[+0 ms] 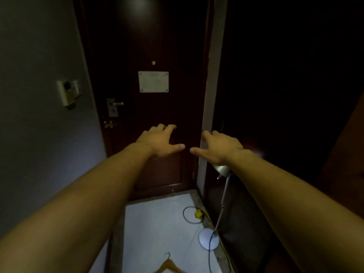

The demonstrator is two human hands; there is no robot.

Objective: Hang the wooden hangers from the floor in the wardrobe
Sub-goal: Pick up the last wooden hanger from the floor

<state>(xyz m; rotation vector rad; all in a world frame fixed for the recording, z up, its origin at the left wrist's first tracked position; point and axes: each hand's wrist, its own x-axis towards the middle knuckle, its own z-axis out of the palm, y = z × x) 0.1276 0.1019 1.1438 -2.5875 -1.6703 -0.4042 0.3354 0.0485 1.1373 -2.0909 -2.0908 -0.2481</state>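
A wooden hanger [168, 266] with a metal hook lies on the pale floor at the bottom edge, partly cut off by the frame. Both my arms stretch forward at chest height in front of a dark door. My left hand [157, 140] is open, palm down, fingers spread, holding nothing. My right hand [218, 147] is open the same way, a thumb's width from the left one. The wardrobe [285, 95] is the dark opening on the right; its inside is too dark to make out.
A floor lamp [221, 203] with a round white base stands by the wardrobe edge, its cable trailing on the floor. A black cable loop with a yellow plug [194, 214] lies near the door. The door [149, 115] is closed, and a grey wall with a card switch is on the left.
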